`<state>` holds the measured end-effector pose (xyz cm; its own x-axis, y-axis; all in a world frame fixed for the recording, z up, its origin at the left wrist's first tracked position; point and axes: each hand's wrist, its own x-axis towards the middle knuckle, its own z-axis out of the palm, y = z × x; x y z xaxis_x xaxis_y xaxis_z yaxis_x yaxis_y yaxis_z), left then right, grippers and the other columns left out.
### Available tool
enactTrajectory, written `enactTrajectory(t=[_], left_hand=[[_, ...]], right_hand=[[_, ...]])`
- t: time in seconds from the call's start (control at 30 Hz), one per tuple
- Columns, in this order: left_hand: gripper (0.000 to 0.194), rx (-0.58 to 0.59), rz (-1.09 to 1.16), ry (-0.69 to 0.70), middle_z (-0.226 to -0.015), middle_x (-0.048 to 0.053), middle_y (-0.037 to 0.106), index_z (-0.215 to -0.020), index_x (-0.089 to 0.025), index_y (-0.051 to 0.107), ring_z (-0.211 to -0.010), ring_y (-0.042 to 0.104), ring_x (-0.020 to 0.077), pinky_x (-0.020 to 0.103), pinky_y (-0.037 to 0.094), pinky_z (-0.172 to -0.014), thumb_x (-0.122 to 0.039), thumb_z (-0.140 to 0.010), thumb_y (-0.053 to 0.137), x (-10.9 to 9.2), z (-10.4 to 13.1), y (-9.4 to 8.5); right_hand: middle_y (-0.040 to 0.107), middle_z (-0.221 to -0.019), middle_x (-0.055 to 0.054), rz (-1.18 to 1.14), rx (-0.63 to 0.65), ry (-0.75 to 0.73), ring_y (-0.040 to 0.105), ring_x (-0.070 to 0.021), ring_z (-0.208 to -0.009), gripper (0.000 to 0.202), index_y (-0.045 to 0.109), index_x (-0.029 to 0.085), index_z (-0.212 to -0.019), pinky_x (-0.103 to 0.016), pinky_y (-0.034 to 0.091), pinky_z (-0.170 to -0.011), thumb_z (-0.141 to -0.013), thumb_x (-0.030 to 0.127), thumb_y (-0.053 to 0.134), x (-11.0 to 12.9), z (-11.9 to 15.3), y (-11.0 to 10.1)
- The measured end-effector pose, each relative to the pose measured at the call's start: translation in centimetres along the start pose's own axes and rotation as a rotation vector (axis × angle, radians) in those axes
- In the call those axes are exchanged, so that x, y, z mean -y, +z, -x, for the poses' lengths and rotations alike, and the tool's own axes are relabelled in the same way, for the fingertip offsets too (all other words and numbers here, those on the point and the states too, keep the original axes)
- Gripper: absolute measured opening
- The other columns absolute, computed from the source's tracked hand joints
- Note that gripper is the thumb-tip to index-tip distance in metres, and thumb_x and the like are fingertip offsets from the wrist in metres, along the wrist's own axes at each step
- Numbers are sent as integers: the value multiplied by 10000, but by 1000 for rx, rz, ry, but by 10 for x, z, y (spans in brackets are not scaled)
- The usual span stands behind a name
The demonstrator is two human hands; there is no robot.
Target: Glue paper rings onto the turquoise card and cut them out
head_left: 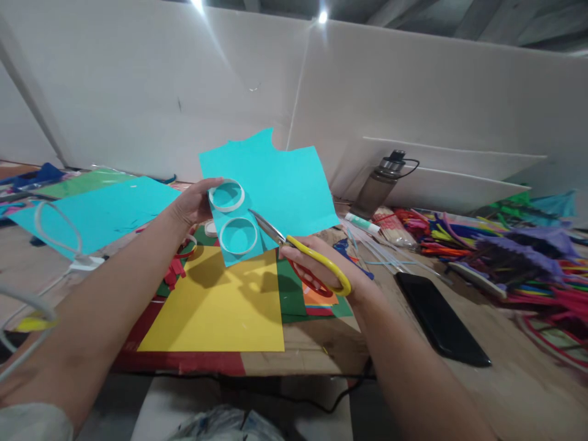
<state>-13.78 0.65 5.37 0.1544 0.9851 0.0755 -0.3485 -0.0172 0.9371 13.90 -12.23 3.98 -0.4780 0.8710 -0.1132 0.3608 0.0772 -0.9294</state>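
My left hand [198, 201] grips a turquoise paper sheet [289, 190] at its left edge, holding it up above the table. Two white rings [238, 252] rest against the sheet, one above the other; whether they are glued on, I cannot tell. The fingers of that hand touch the upper ring. In my right hand [316, 260] is a pair of scissors [272, 229] with yellow and red handles. Its blades point up and left across the sheet, their tips close to the rings. The sheet's top edge has a curved cut-out. Beneath lies a yellow paper sheet [220, 318].
On the right are a black phone [441, 318], a glue stick [362, 223], a dark bottle [377, 187] and a heap of colourful pipe cleaners [445, 236]. Another turquoise sheet [114, 208] lies at left, near a white cable [57, 282]. A white panel [151, 92] stands behind.
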Motion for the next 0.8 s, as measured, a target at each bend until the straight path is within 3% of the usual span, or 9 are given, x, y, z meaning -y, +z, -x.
enactTrajectory(t=[0.17,0.27,0.4,0.53,0.7,0.8], left_hand=[[140,1,27,-31,-666,40,690,-681,-147,653,-607,670,193,319,596,-627,-253,-760,698,-1,2,-1],[131,8,34,-26,-691,38,707,-709,-147,671,-617,685,190,306,597,-635,-258,-768,706,-1,2,-1],[123,17,81,-26,-724,55,730,-749,-134,703,-621,699,198,303,601,-617,-254,-781,704,0,3,2],[138,-12,184,-3,-752,59,747,-818,-119,723,-630,706,183,278,603,-607,-236,-836,650,-1,2,6],[206,-175,347,89,-725,3,747,-805,-187,687,-638,702,134,218,601,-642,-317,-942,603,-6,-7,8],[226,-250,426,192,-774,-6,762,-858,-222,678,-754,731,147,231,617,-722,-423,-943,620,-4,-10,16]], right_hand=[[416,-489,100,33,-42,10,367,-62,-311,364,460,235,-805,-180,286,-269,-934,565,544,-1,-1,0],[424,-530,95,45,-35,-5,420,-75,-346,375,463,235,-822,-193,349,-298,-907,583,572,0,-2,1],[439,-605,80,55,-33,-109,492,-90,-455,372,485,230,-829,-265,544,-507,-886,577,608,0,-1,0],[472,-650,72,47,-91,-168,480,-85,-483,332,517,239,-914,-320,578,-664,-916,566,574,-8,-2,-4],[553,-621,21,15,-209,-105,562,-130,-480,387,471,238,-807,-258,485,-441,-949,598,469,-22,-10,-3],[542,-559,36,-42,-214,-75,523,-133,-400,383,454,243,-828,-247,417,-349,-948,606,443,-23,-14,4]])
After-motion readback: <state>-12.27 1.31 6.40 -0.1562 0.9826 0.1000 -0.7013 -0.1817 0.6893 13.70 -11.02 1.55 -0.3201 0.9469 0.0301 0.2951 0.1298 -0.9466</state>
